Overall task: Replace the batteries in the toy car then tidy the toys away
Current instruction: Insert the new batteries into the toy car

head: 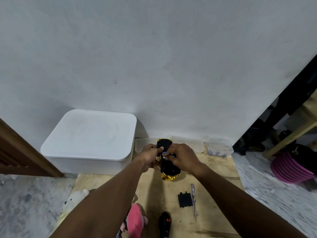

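— Where's the toy car (170, 171)?
— Belly-up over the board (215, 170), left hand (148, 157) curled round its side, right hand (183, 157) pinching what looks like a blue battery (164, 153).
— Awkward to hold?
— Light, hard, glossy plastic, I'd guess; grip the flanks. Fingers hide the bay, so whether it's 1 cell or 2, I can't tell.

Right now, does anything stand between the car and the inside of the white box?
Yes: the lid lies shut on the box. The left hand and right hand hold the car just right of the box. Nothing else visible lies between car and box.
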{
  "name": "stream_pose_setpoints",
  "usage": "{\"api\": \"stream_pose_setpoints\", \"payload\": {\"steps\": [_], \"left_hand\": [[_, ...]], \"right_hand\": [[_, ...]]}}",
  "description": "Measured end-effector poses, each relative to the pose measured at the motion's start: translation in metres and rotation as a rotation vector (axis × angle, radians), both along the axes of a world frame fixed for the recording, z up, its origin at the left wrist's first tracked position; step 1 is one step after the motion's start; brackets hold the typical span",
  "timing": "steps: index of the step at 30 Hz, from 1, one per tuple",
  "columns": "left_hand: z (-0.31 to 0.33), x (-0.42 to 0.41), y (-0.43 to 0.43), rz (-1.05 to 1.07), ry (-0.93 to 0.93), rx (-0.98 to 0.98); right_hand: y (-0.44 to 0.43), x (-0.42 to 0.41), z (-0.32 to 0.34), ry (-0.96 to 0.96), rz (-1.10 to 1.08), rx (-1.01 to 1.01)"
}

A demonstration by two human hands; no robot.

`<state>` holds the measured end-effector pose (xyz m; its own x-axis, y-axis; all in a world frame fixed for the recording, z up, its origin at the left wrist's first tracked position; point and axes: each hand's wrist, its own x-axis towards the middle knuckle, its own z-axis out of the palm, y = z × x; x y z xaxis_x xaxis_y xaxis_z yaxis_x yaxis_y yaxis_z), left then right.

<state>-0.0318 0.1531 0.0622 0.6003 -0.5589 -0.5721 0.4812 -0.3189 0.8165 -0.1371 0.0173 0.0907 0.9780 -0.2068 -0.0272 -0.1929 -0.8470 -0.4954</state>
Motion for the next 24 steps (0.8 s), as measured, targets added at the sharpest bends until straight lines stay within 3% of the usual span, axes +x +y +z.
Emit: {"api": "stream_pose_setpoints", "payload": {"steps": [6, 12, 18, 24], "left_hand": [[0.001, 0.000, 0.005, 0.022, 0.052, -0.025], [0.002, 0.009, 0.006, 0.055, 0.043, -0.006], [0.003, 0.008, 0.003, 0.082, 0.104, -0.069], [0.005, 0.007, 0.001, 0.124, 0.134, -0.116]], "right_hand": [[0.000, -0.004, 0.008, -0.134, -0.274, 0.434], [-0.004, -0.006, 0.017, -0.171, -0.332, 0.579], [0.013, -0.004, 0.009, -0.292, -0.466, 0.597], [0.020, -0.007, 0.000, -0.386, -0.626, 0.389]]}}
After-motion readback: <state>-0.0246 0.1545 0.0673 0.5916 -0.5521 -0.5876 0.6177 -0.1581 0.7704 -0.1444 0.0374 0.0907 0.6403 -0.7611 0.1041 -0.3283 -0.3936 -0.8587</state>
